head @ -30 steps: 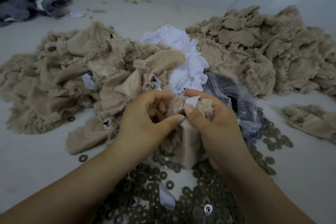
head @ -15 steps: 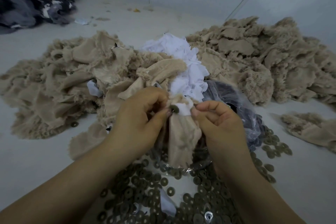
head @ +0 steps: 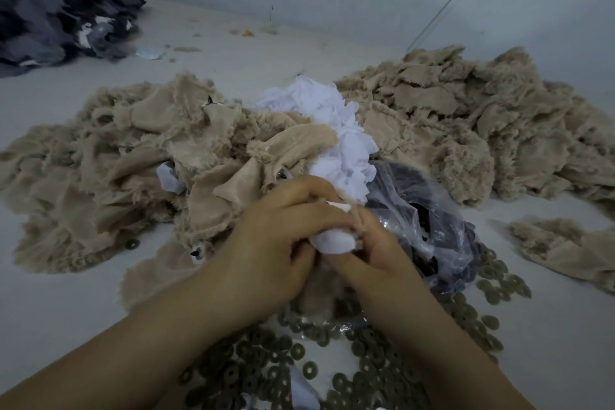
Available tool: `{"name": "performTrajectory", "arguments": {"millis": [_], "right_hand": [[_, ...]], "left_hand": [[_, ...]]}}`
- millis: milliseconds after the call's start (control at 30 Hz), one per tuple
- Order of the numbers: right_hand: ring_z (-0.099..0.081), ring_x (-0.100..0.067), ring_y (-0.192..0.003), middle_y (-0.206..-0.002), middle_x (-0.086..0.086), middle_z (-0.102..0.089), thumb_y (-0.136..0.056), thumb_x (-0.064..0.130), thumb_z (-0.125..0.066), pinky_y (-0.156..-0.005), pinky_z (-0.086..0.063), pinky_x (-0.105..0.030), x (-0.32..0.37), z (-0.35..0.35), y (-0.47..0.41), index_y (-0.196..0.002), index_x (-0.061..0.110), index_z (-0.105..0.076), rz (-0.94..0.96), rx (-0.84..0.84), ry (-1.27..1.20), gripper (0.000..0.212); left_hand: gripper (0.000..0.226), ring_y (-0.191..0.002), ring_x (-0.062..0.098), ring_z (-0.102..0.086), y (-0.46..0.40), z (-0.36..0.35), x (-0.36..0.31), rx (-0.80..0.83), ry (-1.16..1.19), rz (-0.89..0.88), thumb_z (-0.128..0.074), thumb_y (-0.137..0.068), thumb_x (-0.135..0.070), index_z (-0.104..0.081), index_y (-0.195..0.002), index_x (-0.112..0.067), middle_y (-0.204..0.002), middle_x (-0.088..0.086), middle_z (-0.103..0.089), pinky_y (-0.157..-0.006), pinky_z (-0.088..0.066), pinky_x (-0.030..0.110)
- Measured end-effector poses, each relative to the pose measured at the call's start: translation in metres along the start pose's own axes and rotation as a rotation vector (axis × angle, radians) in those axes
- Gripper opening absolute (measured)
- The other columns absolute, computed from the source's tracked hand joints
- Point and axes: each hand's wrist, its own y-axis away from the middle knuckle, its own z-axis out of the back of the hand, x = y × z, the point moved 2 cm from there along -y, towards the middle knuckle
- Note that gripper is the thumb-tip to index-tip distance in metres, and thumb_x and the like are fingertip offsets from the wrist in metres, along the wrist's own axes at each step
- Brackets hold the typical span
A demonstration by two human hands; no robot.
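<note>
Presently both hands work one small item above the scatter of washers (head: 266, 359), near the front of the pale surface.

- Left hand (head: 276, 243): fingers curled over the top of the plush piece (head: 317, 298), thumb pressed toward the white patch (head: 334, 241). Firm hold.
- Right hand (head: 382, 253): fingers curled in from the other side, pinching the same bundle at the patch edge. What sits between the fingertips I cannot tell.
- Plush piece: beige fur fabric, mostly hidden. A limp tail of it hangs below the hands, and the white patch is bunched on top.

Handling, as I judge it: very light and fully soft, with no stiffness to lean on. It folds wherever it is not held. The pile side looks slippery against skin and the flat backing grips better. I would pinch close to the patch with both hands near each other, so the layers stay aligned. Loose edges will fray or shed if tugged.

Around: clear plastic bag (head: 432, 220) just beside the right hand, white scraps (head: 332, 130) behind, and beige heaps to the left (head: 100, 176) and right (head: 466, 116).
</note>
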Motion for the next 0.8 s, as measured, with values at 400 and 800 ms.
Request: {"name": "performTrajectory", "arguments": {"millis": [400, 800], "right_hand": [[-0.072, -0.009, -0.092, -0.099, 0.01, -0.075, -0.094, 0.003, -0.062, -0.078, -0.059, -0.026, 0.002, 0.014, -0.001, -0.109, 0.027, -0.066, -0.078, -0.282, 0.081, 0.028], [-0.057, 0.001, -0.08, -0.099, 0.01, -0.06, -0.092, 0.013, -0.064, -0.071, -0.04, 0.0, 0.018, 0.062, -0.017, -0.113, 0.023, -0.067, 0.08, -0.652, 0.872, 0.024]], "left_hand": [[0.061, -0.149, 0.033, -0.016, -0.035, 0.02, 0.068, 0.671, -0.891, 0.547, -0.026, -0.092, -0.04, -0.035, -0.145, -0.011, -0.154, 0.014, -0.036, -0.115, -0.012, 0.064], [0.023, -0.098, 0.039, -0.056, -0.042, -0.037, 0.01, 0.199, -0.707, -0.137, -0.043, -0.083, -0.02, -0.063, -0.08, -0.008, -0.101, 0.015, -0.064, -0.078, -0.042, 0.049]]}}
